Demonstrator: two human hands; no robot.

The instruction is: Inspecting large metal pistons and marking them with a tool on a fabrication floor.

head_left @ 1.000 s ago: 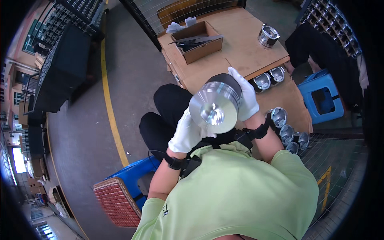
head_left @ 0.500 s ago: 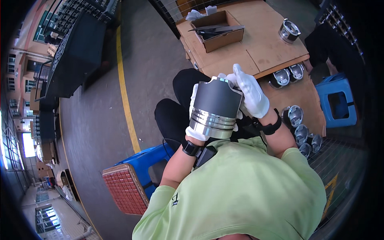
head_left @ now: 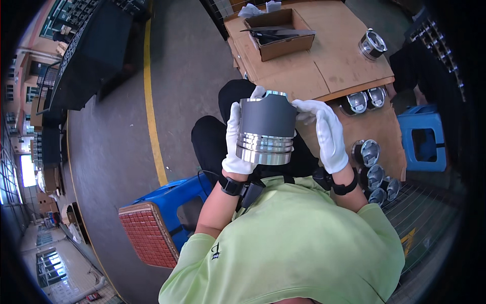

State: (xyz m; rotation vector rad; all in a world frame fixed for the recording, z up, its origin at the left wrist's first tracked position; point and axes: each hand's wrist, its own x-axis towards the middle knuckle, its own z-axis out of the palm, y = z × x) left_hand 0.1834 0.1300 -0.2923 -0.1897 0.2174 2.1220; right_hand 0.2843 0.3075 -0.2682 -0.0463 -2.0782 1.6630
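Note:
A large engine piston is held up over my lap, its dark grey skirt on top and its shiny grooved ring band below. My left hand, in a white glove, grips it from the left and behind, with some fingers hidden by the metal. At the piston's upper right is my right hand, also gloved. Its fingers are stretched out and slightly bent, their tips at the skirt's edge; whether they touch it I cannot tell.
A cardboard-covered table carries an open carton with dark flat pieces and one piston. More pistons stand on a lower cardboard surface at right. Blue stools flank me; another person sits at far right.
The piston has turned more upright and shifted slightly left. My right hand has swung down and outward from its upper edge, its fingers now pointing left toward the skirt.

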